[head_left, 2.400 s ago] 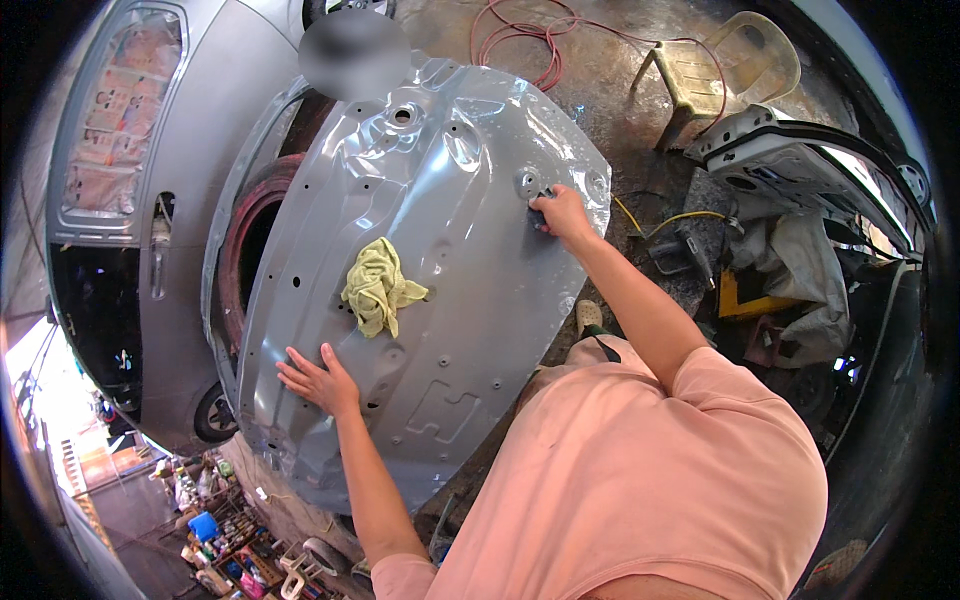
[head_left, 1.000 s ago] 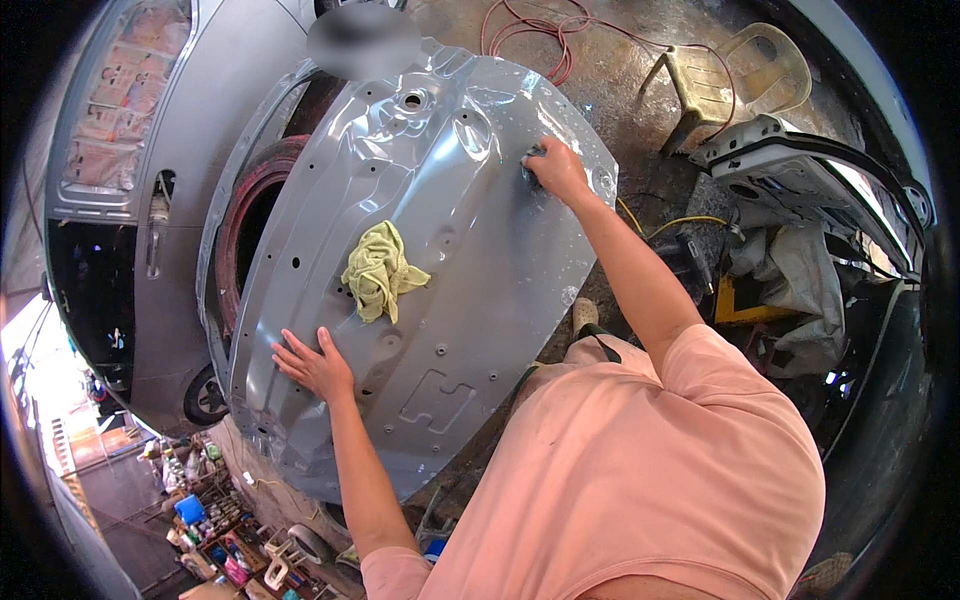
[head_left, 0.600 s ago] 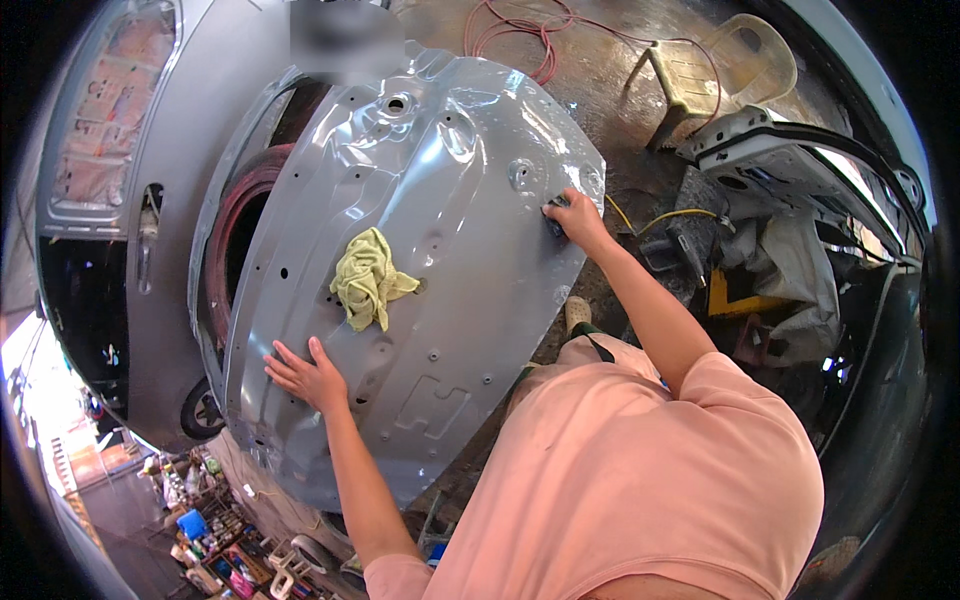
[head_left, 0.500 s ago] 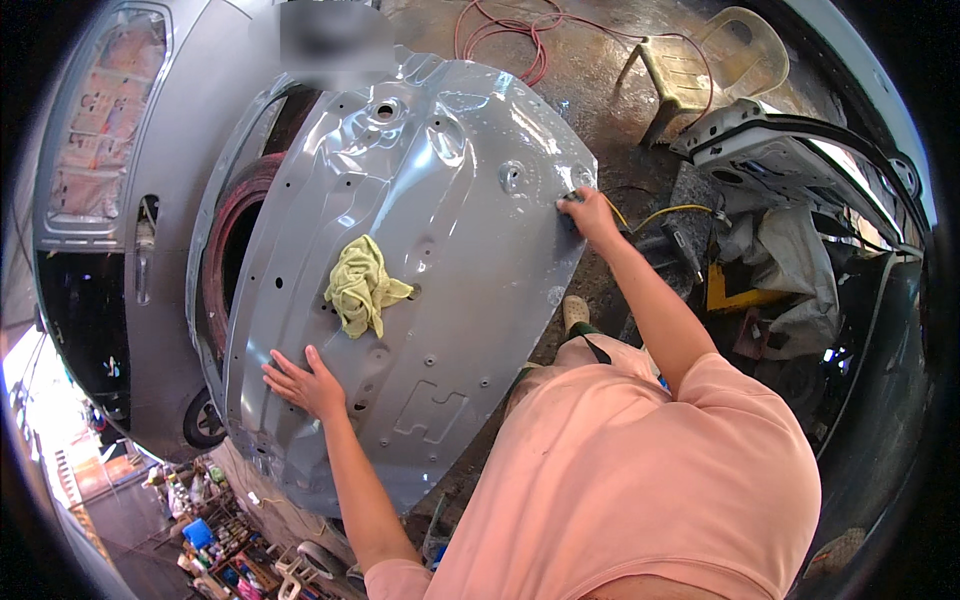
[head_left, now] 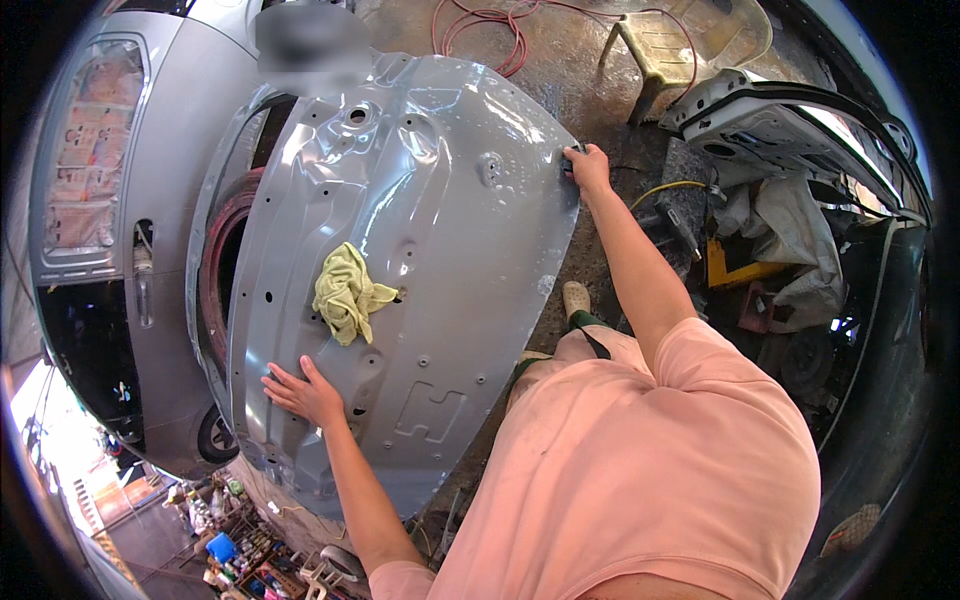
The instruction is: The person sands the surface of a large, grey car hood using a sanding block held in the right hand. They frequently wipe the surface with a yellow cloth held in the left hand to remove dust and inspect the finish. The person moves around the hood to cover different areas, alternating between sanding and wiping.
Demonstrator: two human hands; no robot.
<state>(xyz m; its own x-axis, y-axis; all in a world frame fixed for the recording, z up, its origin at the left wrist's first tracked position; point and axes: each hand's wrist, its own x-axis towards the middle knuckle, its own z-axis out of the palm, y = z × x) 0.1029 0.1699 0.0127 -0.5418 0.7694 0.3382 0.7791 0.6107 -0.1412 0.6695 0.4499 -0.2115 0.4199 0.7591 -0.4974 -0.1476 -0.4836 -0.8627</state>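
A large glossy silver-grey metal panel (head_left: 450, 290) with holes, ridges and dimples lies in front of me, a crumpled pale yellow-green cloth (head_left: 345, 295) on its middle. My left hand (head_left: 312, 395) rests on the lower left of the panel, fingers spread, below the cloth. My right hand (head_left: 587, 163) is at the panel's right edge, fingers closed round a small dark object, perhaps a pad, mostly hidden by the fingers.
A red tyre (head_left: 220, 250) shows beside the panel's left edge, by a silver car (head_left: 180, 130). Red hose (head_left: 480, 35) coils on the floor beside a plastic chair (head_left: 660, 50). A car door (head_left: 760, 110) stands at right. A cluttered shelf (head_left: 250, 560) is at lower left.
My right hand has moved to the panel's right edge with the dark object, going up and down on the way. My left hand stays flat on the panel; the whole view has shifted slightly.
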